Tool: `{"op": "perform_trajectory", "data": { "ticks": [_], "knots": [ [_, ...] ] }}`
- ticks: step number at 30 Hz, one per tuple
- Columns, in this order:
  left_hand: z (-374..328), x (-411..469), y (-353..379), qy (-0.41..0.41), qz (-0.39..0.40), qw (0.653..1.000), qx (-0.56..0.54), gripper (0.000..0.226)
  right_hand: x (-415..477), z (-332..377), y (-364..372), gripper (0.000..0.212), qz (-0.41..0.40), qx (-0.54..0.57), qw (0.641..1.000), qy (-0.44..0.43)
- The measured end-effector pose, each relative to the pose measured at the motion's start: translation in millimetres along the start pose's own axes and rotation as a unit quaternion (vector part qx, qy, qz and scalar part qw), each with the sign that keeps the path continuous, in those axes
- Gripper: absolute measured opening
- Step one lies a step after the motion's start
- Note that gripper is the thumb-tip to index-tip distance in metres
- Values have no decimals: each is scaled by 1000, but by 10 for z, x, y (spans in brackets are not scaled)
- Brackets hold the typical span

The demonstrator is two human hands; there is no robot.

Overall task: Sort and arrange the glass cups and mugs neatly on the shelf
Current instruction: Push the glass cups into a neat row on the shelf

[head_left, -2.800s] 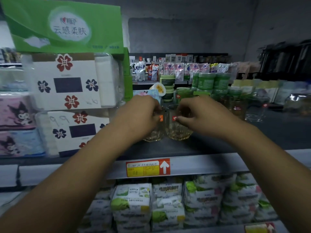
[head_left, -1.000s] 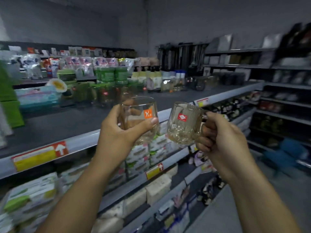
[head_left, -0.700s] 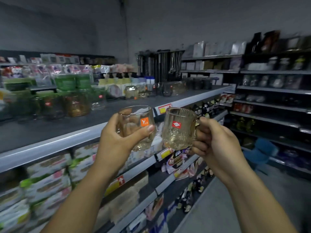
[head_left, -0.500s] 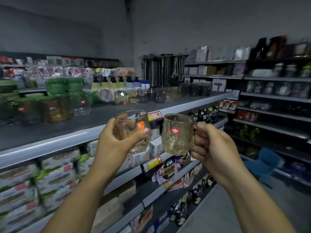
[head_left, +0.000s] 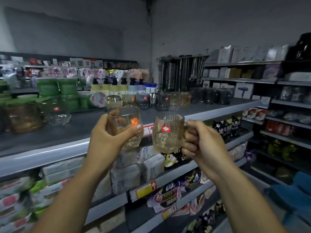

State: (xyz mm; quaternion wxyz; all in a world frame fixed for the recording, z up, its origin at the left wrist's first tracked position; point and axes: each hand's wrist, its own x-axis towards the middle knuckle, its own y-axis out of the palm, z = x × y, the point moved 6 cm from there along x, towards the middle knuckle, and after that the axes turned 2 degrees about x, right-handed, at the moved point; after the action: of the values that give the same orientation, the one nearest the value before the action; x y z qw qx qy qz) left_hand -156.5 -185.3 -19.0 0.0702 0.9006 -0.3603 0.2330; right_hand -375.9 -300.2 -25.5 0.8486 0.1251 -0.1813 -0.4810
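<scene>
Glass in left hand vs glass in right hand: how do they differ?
The tumbler in the left hand has no handle; the mug in the right hand has one. The tumbler's upper wall is smooth, the mug's is ribbed. The tumbler bears an orange sticker, the mug a red sticker. The left hand wraps the tumbler's body; the right hand grips the mug's handle. Both are clear, yellowish glass, upright and empty.

"Y" on orange sticker, glass cup

Bare shelf top lies open before the row of glasses.
</scene>
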Motion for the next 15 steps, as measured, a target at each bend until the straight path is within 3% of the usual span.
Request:
{"op": "perform_trajectory", "data": {
  "ticks": [5,15],
  "knots": [
    [100,626,267,34,-14,999,24,64,782,-63,-82,42,8,17,1000,-2],
    [462,1712,496,-3,-13,997,78,60,2167,-151,-44,45,59,8,998,20]
  ]
}}
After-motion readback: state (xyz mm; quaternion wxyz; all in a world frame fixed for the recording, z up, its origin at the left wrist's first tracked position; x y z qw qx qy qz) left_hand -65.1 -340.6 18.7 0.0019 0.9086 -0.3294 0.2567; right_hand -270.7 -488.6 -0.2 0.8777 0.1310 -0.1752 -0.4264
